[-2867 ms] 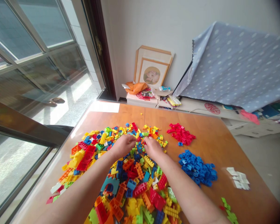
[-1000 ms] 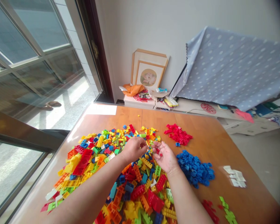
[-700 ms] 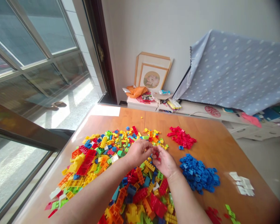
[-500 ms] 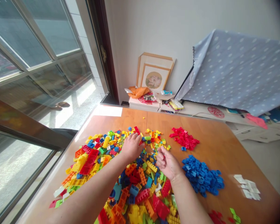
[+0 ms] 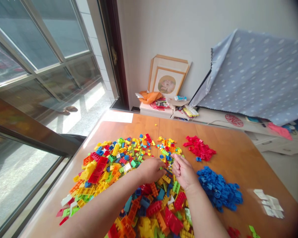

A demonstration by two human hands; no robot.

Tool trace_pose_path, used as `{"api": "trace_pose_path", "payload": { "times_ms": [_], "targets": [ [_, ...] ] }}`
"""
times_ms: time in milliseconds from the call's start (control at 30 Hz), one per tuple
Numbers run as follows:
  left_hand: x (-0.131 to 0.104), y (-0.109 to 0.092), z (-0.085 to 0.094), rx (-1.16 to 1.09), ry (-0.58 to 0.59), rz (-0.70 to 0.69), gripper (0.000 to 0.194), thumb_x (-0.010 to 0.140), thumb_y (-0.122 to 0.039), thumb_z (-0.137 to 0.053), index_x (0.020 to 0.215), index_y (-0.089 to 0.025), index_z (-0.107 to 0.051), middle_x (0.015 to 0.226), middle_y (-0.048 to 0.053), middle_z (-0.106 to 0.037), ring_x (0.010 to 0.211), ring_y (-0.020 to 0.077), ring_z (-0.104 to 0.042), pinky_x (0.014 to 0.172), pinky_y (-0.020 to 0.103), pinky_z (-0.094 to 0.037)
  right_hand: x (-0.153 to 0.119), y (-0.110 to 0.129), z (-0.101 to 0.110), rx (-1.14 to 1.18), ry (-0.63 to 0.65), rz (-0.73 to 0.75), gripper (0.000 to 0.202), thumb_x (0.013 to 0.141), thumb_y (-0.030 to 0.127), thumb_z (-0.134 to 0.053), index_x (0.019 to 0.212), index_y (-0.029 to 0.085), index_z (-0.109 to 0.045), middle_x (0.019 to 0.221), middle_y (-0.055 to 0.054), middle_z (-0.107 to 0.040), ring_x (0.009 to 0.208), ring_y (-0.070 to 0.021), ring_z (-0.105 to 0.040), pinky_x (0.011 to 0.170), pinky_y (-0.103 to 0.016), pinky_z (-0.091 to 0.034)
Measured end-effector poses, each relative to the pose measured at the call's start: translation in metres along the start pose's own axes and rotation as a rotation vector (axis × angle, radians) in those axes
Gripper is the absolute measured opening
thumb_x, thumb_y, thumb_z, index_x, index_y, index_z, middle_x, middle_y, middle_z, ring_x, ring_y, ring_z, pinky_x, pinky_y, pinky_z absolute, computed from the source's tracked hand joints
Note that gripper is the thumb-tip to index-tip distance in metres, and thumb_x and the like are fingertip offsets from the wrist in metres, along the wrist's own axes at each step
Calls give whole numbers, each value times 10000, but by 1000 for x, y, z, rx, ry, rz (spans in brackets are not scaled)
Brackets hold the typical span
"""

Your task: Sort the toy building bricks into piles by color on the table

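Observation:
A large mixed heap of toy building bricks (image 5: 99, 170) in red, yellow, orange, green and blue spreads over the wooden table. Over its middle is my left hand (image 5: 152, 169), back upward, with the fingers reaching right toward small bricks and the thumb apart from them. The fingertips are partly hidden. Just to the right, my right hand (image 5: 184, 172) is closed, its fingers curled in by the thumb; anything inside is hidden. Small bricks (image 5: 167, 145) lie beyond both hands. A pile of blue bricks (image 5: 218, 188) sits right of my right wrist.
Red bricks (image 5: 200, 148) form a pile at the back right, with one blue brick (image 5: 198, 159) near it. White bricks (image 5: 269, 203) are grouped near the right edge. A white sheet (image 5: 118, 116) lies at the far left corner of the table (image 5: 248, 158). A glass door stands left.
My left hand has moved right and nearer to me, from the back of the heap to beside my right hand. The right hand stays closed. The view has shifted slightly.

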State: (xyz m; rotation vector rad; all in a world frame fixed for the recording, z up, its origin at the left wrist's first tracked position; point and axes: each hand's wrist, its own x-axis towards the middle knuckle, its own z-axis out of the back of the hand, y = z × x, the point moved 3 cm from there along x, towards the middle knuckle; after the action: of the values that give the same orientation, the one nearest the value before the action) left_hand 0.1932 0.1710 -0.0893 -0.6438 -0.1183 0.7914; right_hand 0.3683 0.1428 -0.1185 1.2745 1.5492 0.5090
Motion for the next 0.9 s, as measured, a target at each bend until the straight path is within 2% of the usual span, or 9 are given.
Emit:
{"api": "trace_pose_path", "payload": {
  "times_ms": [133,200,300,433,533,633,800,867,900],
  "targets": [
    [-4,42,28,138,-198,255,212,933,-277,-524,953,-248,-733,978,55,-725,954,227,-643,862,320,-485,7,-4,-10,-400,-58,128,370,777,505,-784,957,192,-703,595,62,-512,491,-70,-378,468,-200,-279],
    [-7,65,37,211,-282,370,230,934,-250,-503,972,-244,-730,1002,68,-716,985,241,-622,875,336,-463,14,-6,-24,-664,-11,212,328,825,500,-715,960,202,-722,667,23,-608,566,-111,-487,530,-227,-351],
    [-9,90,44,261,-315,456,253,934,-250,-493,972,-248,-744,1009,90,-701,1007,270,-600,856,356,-447,26,-8,-55,-1103,61,299,255,888,458,-623,1004,263,-740,809,-5,-716,712,-170,-615,633,-268,-412],
    [-8,99,45,290,-300,475,264,920,-245,-500,961,-259,-760,994,100,-691,998,284,-589,842,368,-434,42,-13,-97,-1560,121,347,222,915,369,-576,1068,329,-731,975,-25,-763,894,-220,-677,736,-312,-427],
    [-6,98,45,303,-280,474,250,908,-259,-521,955,-267,-766,998,97,-693,982,280,-587,828,366,-427,53,-20,-113,-1664,183,317,177,890,309,-593,999,276,-728,936,-69,-752,903,-241,-675,734,-325,-418],
    [-5,95,45,317,-271,489,245,907,-299,-527,934,-255,-767,1006,107,-694,988,291,-583,825,382,-422,59,-21,-107,-1516,177,300,142,868,345,-613,907,238,-698,844,-64,-715,818,-220,-644,681,-309,-404],
    [-1,90,39,342,-286,528,271,888,-381,-548,858,-221,-765,1021,137,-692,1046,338,-560,890,453,-393,58,-10,-73,-396,277,12,245,831,456,-588,940,237,-599,716,11,-596,554,-129,-452,476,-238,-270],
    [2,87,37,361,-288,547,280,873,-409,-569,840,-212,-766,1025,147,-695,1064,349,-551,916,475,-374,59,-4,-66,-148,325,-45,296,818,501,-596,947,235,-575,780,1,-613,560,-122,-439,455,-229,-225],
    [4,85,37,373,-288,559,281,867,-415,-578,832,-208,-765,1027,151,-697,1068,352,-549,925,483,-365,61,-2,-65,-139,325,-39,313,820,521,-599,937,232,-570,810,-5,-621,565,-118,-437,456,-228,-221]
  ]
}}
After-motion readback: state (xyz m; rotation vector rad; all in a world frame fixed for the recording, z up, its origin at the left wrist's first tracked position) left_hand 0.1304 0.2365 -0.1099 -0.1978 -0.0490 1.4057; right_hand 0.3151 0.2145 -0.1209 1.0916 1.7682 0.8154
